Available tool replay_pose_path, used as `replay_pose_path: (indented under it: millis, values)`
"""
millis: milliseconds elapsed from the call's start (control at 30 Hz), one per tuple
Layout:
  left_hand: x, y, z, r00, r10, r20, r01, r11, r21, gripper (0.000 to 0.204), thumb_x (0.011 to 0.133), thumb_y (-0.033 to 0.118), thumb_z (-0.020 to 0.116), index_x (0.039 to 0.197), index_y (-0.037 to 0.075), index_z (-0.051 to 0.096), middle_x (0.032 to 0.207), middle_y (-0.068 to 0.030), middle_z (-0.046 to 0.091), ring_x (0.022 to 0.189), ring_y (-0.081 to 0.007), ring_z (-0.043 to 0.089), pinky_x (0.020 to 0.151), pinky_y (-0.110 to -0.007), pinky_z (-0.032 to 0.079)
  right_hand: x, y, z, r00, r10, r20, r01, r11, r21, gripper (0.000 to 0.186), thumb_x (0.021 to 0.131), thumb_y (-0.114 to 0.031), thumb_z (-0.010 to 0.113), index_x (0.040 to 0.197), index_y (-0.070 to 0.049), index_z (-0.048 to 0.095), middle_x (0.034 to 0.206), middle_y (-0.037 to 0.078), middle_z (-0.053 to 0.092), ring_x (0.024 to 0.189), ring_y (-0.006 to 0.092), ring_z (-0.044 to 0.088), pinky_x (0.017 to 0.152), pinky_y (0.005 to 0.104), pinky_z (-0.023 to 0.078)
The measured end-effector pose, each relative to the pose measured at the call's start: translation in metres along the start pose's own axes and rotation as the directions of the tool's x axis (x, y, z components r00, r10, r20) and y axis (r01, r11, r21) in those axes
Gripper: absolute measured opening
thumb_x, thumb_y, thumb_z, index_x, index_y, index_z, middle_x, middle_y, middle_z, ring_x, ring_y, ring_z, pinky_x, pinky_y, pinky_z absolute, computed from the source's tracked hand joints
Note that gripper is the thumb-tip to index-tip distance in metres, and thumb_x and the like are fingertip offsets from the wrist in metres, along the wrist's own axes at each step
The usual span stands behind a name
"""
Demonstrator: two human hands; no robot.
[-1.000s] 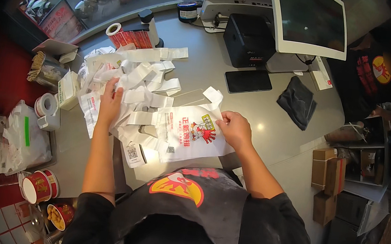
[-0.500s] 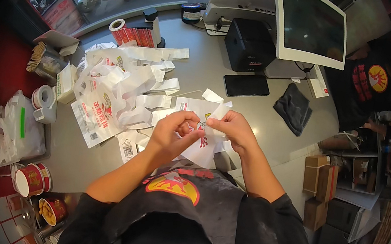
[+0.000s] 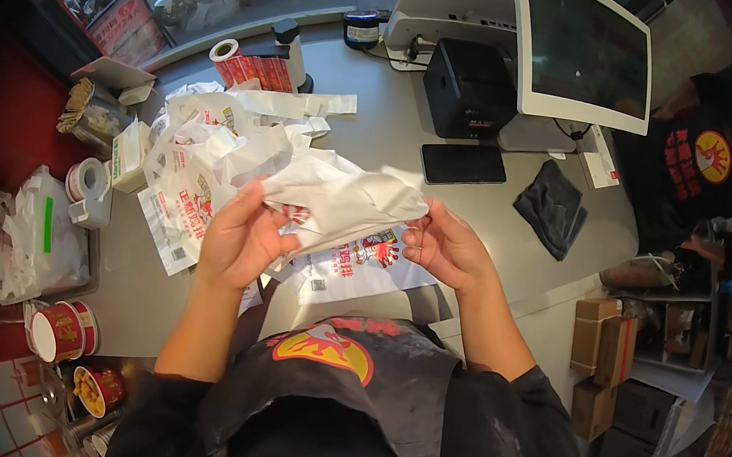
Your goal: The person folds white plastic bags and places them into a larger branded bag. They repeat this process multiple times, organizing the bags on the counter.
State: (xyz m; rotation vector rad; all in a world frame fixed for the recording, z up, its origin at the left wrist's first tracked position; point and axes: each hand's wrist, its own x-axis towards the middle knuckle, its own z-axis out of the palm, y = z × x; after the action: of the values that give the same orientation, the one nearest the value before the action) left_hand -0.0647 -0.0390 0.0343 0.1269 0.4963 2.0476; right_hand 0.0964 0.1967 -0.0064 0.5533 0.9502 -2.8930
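Observation:
A white printed bag (image 3: 346, 207) is spread between my two hands above the counter's near edge. At its left side my left hand (image 3: 243, 237) grips the upper edge, thumb bent over the bag's front. My right hand (image 3: 450, 250) pinches the opposite edge, fingers curled. The bag's upper part is gathered and slack, and its lower part, with a red cartoon print, hangs toward my apron. Left of it lies a loose heap of similar white bags (image 3: 195, 144), strips and folds overlapping, partly behind my left hand.
Behind the heap stand a roll of red labels (image 3: 257, 70) and a pale bottle (image 3: 290, 54). A black printer (image 3: 468, 91), a white-framed screen (image 3: 587, 54), a phone (image 3: 463, 165) and a dark cloth (image 3: 552, 208) occupy the right. Another person (image 3: 707, 164) stands far right.
My hands have moved apart, the left one going left. The bag, pinched close between my fingers before, is now unfolded and stretched between them.

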Motion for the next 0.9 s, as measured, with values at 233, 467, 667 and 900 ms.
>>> replay_pose_path:
  millis: [233,467,667,900]
  values:
    - [-0.100,0.110,0.035,0.420,0.876,0.238,-0.755,0.193,0.626,0.036,0.092,0.023,0.046,0.121,0.002,0.040,0.123,-0.0136,0.043,0.114,-0.0262,0.042,0.098,-0.042,0.034,0.019,0.021,-0.041,0.804,-0.533,-0.263,-0.210,0.158,-0.965,0.041,0.075,-0.039,0.068,0.101,-0.009,0.059,0.096,0.005,0.058,0.086,0.0207,0.056,0.073,0.0319,0.045]
    - [-0.111,0.117,0.034,0.115,0.865,0.489,-0.495,-0.377,0.783,0.013,0.094,0.013,0.044,0.099,0.001,0.046,0.094,-0.0085,0.050,0.087,-0.0151,0.050,0.081,-0.027,0.042,0.036,0.042,-0.032,0.828,-0.507,-0.240,-0.352,-0.137,-0.926,0.027,0.069,-0.033,0.073,0.071,-0.010,0.061,0.086,0.005,0.061,0.082,0.0204,0.058,0.068,0.0342,0.046]
    - [-0.022,0.111,-0.063,0.548,0.812,0.203,-0.048,-0.211,0.976,0.024,0.093,0.015,0.047,0.112,0.001,0.044,0.104,-0.0092,0.051,0.097,-0.0156,0.049,0.086,-0.025,0.037,0.029,0.030,-0.032,0.828,-0.377,-0.415,-0.380,0.165,-0.910,0.023,0.070,-0.029,0.071,0.075,-0.008,0.066,0.070,0.006,0.064,0.065,0.0210,0.061,0.062,0.0335,0.047]
    - [-0.010,0.051,-0.009,0.345,0.794,0.500,-0.495,-0.298,0.816,0.032,0.087,0.003,0.050,0.117,-0.002,0.041,0.109,-0.0167,0.053,0.098,-0.0201,0.054,0.085,-0.030,0.042,0.006,0.028,-0.016,0.681,-0.732,0.040,-0.136,-0.180,-0.974,0.018,0.068,-0.020,0.073,0.071,-0.005,0.065,0.080,0.007,0.066,0.068,0.0183,0.061,0.063,0.0318,0.047]
